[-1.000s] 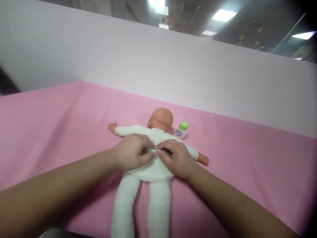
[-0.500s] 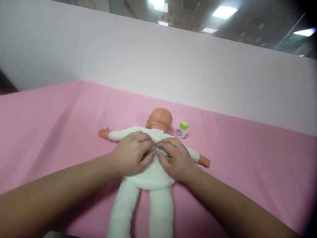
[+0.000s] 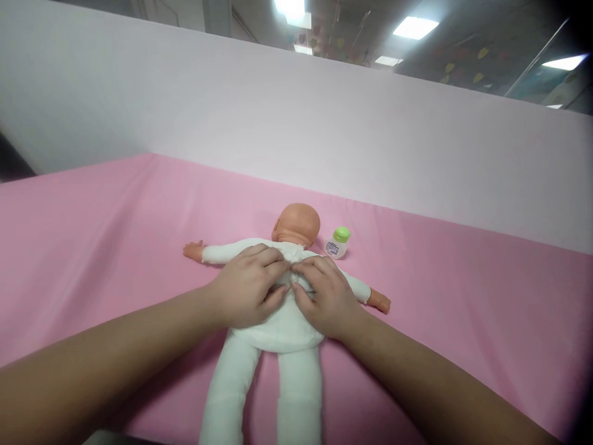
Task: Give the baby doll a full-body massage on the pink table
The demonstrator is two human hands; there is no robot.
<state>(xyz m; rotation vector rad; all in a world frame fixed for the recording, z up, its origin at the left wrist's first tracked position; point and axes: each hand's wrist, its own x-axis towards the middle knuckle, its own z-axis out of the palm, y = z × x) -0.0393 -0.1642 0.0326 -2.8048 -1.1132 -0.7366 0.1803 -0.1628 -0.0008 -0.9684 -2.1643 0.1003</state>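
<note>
A baby doll (image 3: 278, 330) with a white cloth body lies face down, its arms spread and its bald head pointing away from me. On the left half of its back, my left hand (image 3: 252, 285) pinches the white cloth between thumb and fingers. Close beside it, my right hand (image 3: 327, 293) pinches the cloth in the same way on the right half. The fingertips of both hands nearly meet at the middle of the upper back, where the cloth is bunched. Part of the doll's back is hidden under my hands.
A small clear bottle (image 3: 336, 247) with a green cap stands right of the doll's head. The doll lies on a pink sheet (image 3: 463, 309). A pale upright panel (image 3: 324, 136) rises behind it, with ceiling lights above.
Both hands stay pinched on the doll's back with hardly any movement. The view has shifted very slightly.
</note>
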